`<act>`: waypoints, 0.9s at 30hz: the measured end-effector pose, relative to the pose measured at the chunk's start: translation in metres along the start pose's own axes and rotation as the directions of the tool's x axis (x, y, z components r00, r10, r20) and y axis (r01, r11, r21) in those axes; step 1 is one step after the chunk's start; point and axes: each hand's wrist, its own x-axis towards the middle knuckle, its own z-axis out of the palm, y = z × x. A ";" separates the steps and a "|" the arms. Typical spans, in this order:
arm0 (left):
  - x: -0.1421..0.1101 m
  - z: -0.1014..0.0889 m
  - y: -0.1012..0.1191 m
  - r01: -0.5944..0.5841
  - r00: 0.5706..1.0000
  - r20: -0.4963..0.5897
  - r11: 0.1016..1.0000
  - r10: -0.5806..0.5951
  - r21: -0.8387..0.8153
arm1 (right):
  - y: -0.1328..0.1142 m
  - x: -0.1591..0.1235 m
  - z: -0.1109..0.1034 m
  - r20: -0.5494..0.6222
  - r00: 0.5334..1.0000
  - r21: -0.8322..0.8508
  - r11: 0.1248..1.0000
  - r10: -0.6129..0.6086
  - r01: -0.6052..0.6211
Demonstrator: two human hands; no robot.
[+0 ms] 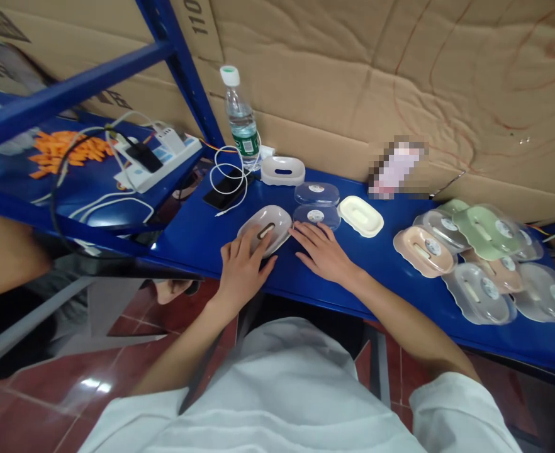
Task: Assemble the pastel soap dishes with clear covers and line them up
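Observation:
A grey oval soap dish (277,218) with a slot in its middle lies on the blue shelf before me. My left hand (244,267) rests over its near left side, fingers spread and the index finger at the slot. Beside the dish's right end, my right hand (323,253) lies with fingers stretched out, its fingertips by the near edge of a clear lid (316,217). Whether those fingertips touch the dish or lid I cannot tell. Behind that lid is another clear lid (322,192). A cream soap dish part (361,216) sits to their right.
Several lidded soap dishes (470,292) in grey, pink and green are piled at the right. At the back stand a water bottle (242,129) and another grey dish (282,179). A phone (223,192) with a white cable lies left; a blue post (183,75) rises behind it.

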 end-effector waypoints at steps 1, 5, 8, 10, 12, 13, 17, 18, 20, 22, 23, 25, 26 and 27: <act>0.000 0.001 0.001 0.007 1.000 -0.009 1.000 -0.007 0.010 | 0.000 -0.001 0.000 -0.004 1.000 -0.004 1.000 0.014 -0.014; 0.005 0.004 0.001 0.016 1.000 -0.025 1.000 -0.016 0.022 | -0.001 -0.004 0.000 -0.038 0.999 -0.029 0.999 0.022 -0.023; 0.011 0.001 -0.004 -0.013 1.000 -0.013 0.998 0.012 -0.061 | -0.001 -0.004 0.001 -0.065 0.998 -0.042 0.999 0.009 -0.012; 0.015 -0.003 -0.008 -0.030 1.000 -0.005 0.994 0.030 -0.109 | 0.000 -0.004 0.002 -0.068 0.997 -0.038 0.999 0.021 -0.024; 0.018 -0.006 -0.012 -0.068 0.997 0.022 0.991 0.071 -0.115 | 0.002 -0.004 0.003 -0.064 0.997 -0.026 0.999 0.040 -0.042; 0.019 -0.007 -0.013 -0.096 0.994 0.045 0.990 0.101 -0.108 | 0.002 -0.004 0.004 -0.060 0.997 -0.021 0.999 0.047 -0.049; 0.025 -0.012 -0.018 -0.216 0.954 0.184 0.967 0.239 -0.138 | 0.002 -0.005 0.008 -0.042 0.997 -0.015 0.998 0.060 -0.061; 0.026 -0.013 -0.020 -0.230 0.944 0.205 0.960 0.260 -0.160 | 0.002 -0.005 0.008 -0.041 0.997 -0.015 0.998 0.058 -0.058; 0.025 -0.014 -0.023 -0.222 0.942 0.209 0.955 0.262 -0.196 | 0.002 -0.004 0.004 -0.038 0.999 -0.015 0.999 0.037 -0.037; 0.022 -0.014 -0.028 -0.183 0.955 0.188 0.953 0.231 -0.240 | 0.009 -0.003 -0.005 -0.027 1.000 -0.014 1.000 -0.003 0.003; 0.019 -0.014 -0.030 -0.164 0.959 0.184 0.949 0.217 -0.269 | 0.017 -0.004 -0.011 -0.030 1.000 -0.015 1.000 -0.004 0.004; 0.014 -0.016 -0.032 -0.137 0.957 0.197 0.930 0.213 -0.341 | 0.038 -0.009 -0.027 -0.091 0.991 -0.027 0.995 0.095 -0.097; 0.011 -0.017 -0.031 -0.133 0.950 0.214 0.915 0.227 -0.381 | 0.050 -0.013 -0.034 -0.144 0.969 -0.037 0.978 0.199 -0.206; 0.010 -0.019 -0.028 -0.135 0.938 0.237 0.897 0.252 -0.422 | 0.064 -0.018 -0.040 -0.193 0.928 -0.049 0.941 0.319 -0.334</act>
